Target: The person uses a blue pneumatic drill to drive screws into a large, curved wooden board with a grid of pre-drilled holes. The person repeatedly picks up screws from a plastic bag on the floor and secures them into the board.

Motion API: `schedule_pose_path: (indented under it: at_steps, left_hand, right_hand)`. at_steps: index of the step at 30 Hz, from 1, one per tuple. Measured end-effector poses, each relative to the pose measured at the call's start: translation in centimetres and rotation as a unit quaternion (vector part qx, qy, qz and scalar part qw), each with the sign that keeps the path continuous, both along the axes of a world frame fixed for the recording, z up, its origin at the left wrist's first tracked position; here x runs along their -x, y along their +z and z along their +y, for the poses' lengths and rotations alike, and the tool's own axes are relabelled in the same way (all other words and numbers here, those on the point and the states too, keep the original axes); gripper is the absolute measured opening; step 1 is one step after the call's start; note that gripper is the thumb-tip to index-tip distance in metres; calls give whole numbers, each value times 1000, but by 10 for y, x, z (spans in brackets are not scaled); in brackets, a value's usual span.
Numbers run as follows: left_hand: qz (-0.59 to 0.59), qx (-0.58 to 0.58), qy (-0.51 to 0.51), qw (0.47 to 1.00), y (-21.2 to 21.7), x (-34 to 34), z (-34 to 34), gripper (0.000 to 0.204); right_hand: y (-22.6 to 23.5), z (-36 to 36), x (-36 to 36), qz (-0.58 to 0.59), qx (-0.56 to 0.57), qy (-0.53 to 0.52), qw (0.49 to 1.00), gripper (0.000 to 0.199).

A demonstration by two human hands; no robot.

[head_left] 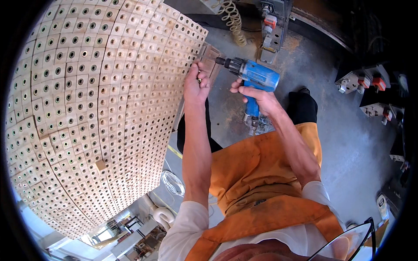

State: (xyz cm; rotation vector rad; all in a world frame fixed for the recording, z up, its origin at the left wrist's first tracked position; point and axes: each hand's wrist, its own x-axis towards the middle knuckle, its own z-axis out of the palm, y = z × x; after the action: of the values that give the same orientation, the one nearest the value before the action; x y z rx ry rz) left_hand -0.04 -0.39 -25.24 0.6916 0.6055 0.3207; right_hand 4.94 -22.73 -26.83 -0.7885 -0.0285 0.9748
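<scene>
1. Blue pwr driver (260,75), just R of wood-block stack (118,82), gripped in R hand (260,96).
2. L hand (197,87) curls round small brassy pc (200,80) near driver's nose.
3. Stack apparently part done: L side w/ metal inserts (72,55); many mid holes (138,31) bare, prob. left to fill.

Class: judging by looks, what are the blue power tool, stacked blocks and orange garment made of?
Blue power tool: plastic or painted metal, fairly glossy; its casing catches highlights. Stacked blocks: probably bare wood, matt; their pale tan tone varies. Orange garment: likely woven cloth, matt, with soft folds.
</scene>
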Motion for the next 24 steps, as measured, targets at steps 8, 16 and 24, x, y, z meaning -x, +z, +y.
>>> schedule_pose_path:
  at_steps: [8, 16, 24]
  left_hand:
    - [56, -96, -83, 990, 6, -17, 1, 27]
    - [82, -87, -82, 989, 1, -34, -4, 26]
    - [-34, 22, -24, 999, -3, -51, 2, 26]
  right_hand:
    - [-21, -35, -13, 11, -28, 34, 999, 28]
    - [-16, -31, -15, 11, -8, 1, 1000, 27]
    - [-17, 18, -13, 34, -33, -30, 998, 22]
